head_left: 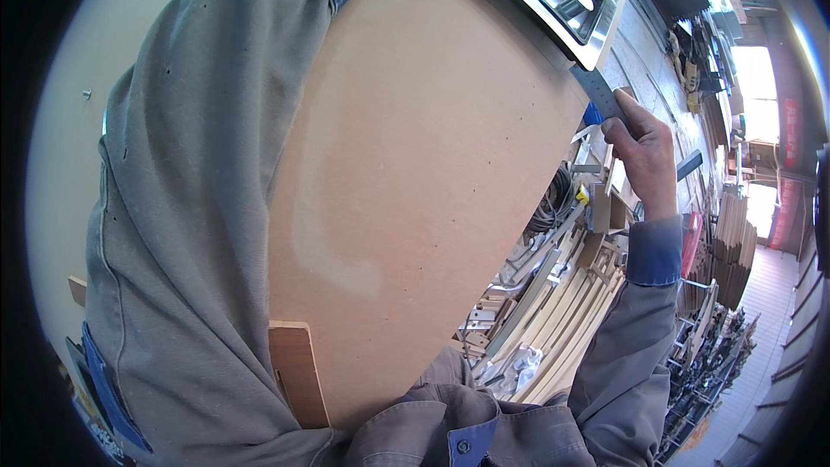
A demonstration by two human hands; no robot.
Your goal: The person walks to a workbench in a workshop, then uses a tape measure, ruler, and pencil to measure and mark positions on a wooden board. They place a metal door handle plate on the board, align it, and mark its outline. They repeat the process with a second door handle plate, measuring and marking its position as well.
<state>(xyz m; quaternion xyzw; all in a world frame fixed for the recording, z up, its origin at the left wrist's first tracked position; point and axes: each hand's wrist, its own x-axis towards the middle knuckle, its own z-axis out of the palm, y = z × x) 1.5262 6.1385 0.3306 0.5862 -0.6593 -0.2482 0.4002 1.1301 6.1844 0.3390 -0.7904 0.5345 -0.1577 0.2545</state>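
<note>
My right hand (644,151) pinches a grey steel ruler (596,91) between thumb and fingers. One end of the ruler reaches the edge of a large tan board (415,147), close to the corner of a shiny metal fitting (596,39). That fitting has a dark recess with a bright bar in it. The ruler's other end (689,164) sticks out beyond my hand. My left arm (194,147), in a grey sleeve with a blue cuff, stretches up over the board. Its hand lies beyond the top of the view.
A small brown wooden piece (298,372) rests against the board near my body. Below its right edge lie long wooden strips (566,329), a coil of dark cable (553,199) and mixed scraps. Stacked boards (735,242) and metal stock (709,380) stand farther right.
</note>
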